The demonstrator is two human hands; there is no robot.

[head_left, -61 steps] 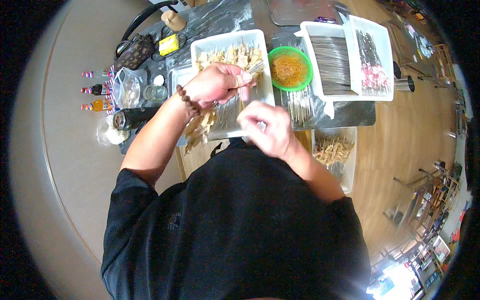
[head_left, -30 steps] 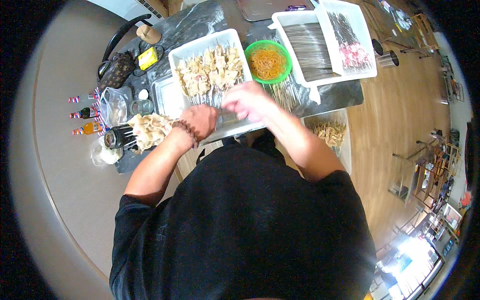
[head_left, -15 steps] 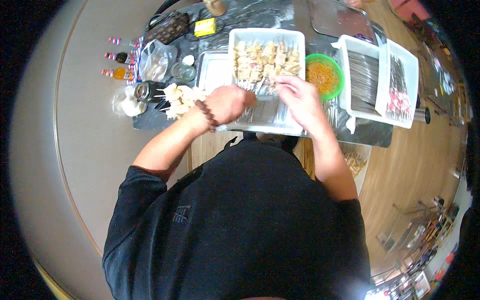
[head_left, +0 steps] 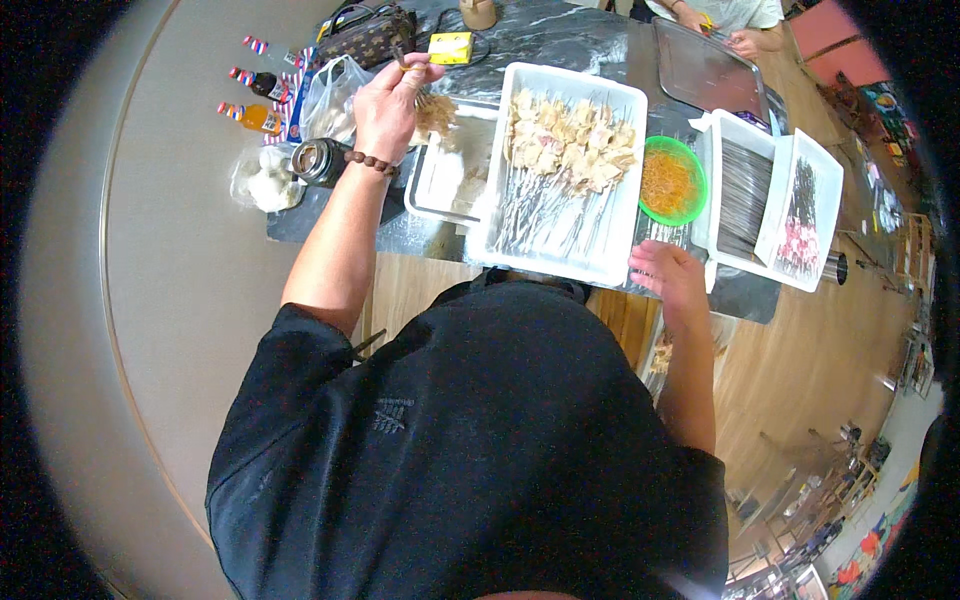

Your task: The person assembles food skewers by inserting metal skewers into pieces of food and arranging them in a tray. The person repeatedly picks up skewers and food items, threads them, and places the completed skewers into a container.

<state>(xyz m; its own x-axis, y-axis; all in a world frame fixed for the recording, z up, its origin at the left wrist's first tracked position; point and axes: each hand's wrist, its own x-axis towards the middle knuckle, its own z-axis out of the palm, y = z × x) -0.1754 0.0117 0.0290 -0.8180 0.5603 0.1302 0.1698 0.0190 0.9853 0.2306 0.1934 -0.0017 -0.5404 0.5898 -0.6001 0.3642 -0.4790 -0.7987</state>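
1. Far left, three bottles (head_left: 252, 90) line up by the bench (head_left: 560, 38), a clear plastic bag (head_left: 333, 103) bunched just beside them.
2. And here's the left hand (head_left: 388, 108), raised, fingers curled tight round a bundle of food skewers (head_left: 435, 116), the food dangling beside the wrist!
3. Below that bundle, a shiny metal tray (head_left: 448, 170).
4. Centre stage, the white tub (head_left: 575, 80): pale, folded food on rows of skewers (head_left: 570, 135), sticks pointing toward the person.
5. Next, a green bowl (head_left: 703, 190) of thin orange strands (head_left: 668, 180).
6. Just below it, the right hand (head_left: 668, 272), fingers loosely parted, gripping nothing.
7. Far right, bare skewers (head_left: 742, 185) fill a white bin (head_left: 713, 170).
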